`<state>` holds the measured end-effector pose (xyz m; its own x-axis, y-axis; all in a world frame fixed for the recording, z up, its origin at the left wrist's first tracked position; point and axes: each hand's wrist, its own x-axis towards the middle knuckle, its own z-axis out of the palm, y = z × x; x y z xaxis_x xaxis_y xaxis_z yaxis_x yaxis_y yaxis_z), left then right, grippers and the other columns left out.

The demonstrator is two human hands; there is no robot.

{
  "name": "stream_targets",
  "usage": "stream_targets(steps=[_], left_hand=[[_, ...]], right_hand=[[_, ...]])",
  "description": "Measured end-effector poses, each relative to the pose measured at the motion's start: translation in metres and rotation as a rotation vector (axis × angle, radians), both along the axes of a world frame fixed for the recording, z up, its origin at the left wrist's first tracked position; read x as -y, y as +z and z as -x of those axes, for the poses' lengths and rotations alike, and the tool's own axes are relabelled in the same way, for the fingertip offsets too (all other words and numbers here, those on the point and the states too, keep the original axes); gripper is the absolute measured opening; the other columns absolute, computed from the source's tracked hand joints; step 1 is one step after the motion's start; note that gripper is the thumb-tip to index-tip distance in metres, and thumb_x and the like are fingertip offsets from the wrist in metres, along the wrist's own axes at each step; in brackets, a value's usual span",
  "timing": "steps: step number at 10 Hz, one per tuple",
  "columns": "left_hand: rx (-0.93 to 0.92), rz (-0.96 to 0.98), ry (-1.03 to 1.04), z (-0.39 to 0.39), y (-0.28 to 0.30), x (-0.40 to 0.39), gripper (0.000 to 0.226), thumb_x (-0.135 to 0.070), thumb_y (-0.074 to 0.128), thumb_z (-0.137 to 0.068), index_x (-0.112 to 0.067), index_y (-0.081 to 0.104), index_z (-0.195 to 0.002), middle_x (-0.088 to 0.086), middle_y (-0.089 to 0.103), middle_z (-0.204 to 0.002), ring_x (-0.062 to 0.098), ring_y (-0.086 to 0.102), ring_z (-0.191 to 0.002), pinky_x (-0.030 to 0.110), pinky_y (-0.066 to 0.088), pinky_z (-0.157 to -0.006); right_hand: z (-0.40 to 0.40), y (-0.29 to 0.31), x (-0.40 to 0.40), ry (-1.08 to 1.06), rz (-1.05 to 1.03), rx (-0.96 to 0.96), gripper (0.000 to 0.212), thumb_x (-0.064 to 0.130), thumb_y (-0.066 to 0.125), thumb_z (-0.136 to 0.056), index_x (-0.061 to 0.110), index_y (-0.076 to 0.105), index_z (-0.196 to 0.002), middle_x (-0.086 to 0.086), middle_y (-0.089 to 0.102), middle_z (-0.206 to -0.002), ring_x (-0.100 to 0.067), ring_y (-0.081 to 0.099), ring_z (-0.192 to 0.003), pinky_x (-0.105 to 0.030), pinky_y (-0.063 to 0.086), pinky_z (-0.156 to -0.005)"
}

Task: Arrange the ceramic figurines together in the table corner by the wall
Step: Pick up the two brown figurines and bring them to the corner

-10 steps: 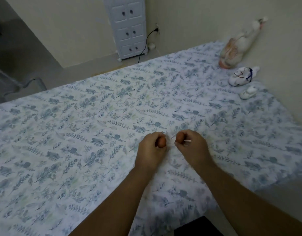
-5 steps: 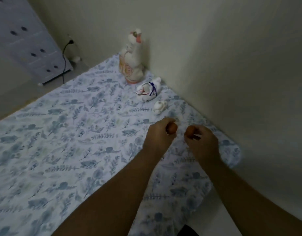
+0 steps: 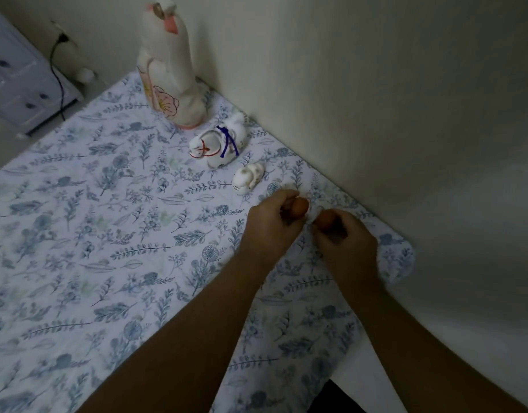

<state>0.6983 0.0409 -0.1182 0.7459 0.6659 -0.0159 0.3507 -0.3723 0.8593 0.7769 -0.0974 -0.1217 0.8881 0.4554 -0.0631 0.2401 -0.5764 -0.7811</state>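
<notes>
The left hand (image 3: 271, 225) pinched one small round brown ceramic figurine (image 3: 300, 207); the right hand (image 3: 344, 242) another (image 3: 325, 219), just above the cloth near the wall; light, brittle, probably slippery

Dim, flat indoor light, soft shadows along the wall (image 3: 376, 114), slight blur, wide-angle bending at edges.

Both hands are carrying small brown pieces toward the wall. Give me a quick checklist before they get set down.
1. Left hand grips its brown piece: ok.
2. Right hand grips its brown piece: ok.
3. Bare cloth by the wall beyond the hands: ok.
4. Small white figurine close ahead of the left hand, apart from it: ok.
5. Tall figurine upright: ok.
6. What the brown pieces are: cannot tell.
</notes>
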Motion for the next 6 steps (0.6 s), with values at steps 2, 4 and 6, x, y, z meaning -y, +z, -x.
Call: stream_targets(steps=[2,4,6], left_hand=[[-0.044,-0.061,-0.041,0.005,0.003,-0.006,0.053,-0.01,0.084,-0.073,-0.014,0.069,-0.124,0.006,0.075,-0.108,0.015,0.069,-0.097,0.019,0.052,-0.087],[-0.064,-0.049,-0.028,0.006,0.006,-0.003,0.053,-0.01,0.083,-0.074,-0.014,0.068,-0.125,0.006,0.075,-0.111,0.015,0.068,-0.1,0.002,0.041,-0.084],[-0.034,0.041,-0.025,0.013,0.015,0.001,0.058,-0.01,0.08,-0.08,-0.015,0.06,-0.135,0.002,0.071,-0.12,0.012,0.065,-0.108,-0.006,0.036,-0.084]], right_hand=[[0.011,0.001,0.001,0.049,0.034,0.029,0.024,0.024,0.078,-0.084,0.015,0.071,-0.105,-0.004,0.072,-0.098,-0.014,0.063,-0.089,-0.025,0.051,-0.078],[0.013,-0.001,0.003,0.081,0.034,-0.007,0.027,0.024,0.076,-0.086,0.014,0.068,-0.109,-0.004,0.067,-0.103,-0.016,0.06,-0.096,-0.03,0.052,-0.085],[0.013,0.002,0.007,0.151,0.088,-0.014,0.051,0.03,0.079,-0.082,0.016,0.06,-0.128,-0.005,0.062,-0.12,-0.022,0.055,-0.116,-0.037,0.049,-0.097]])
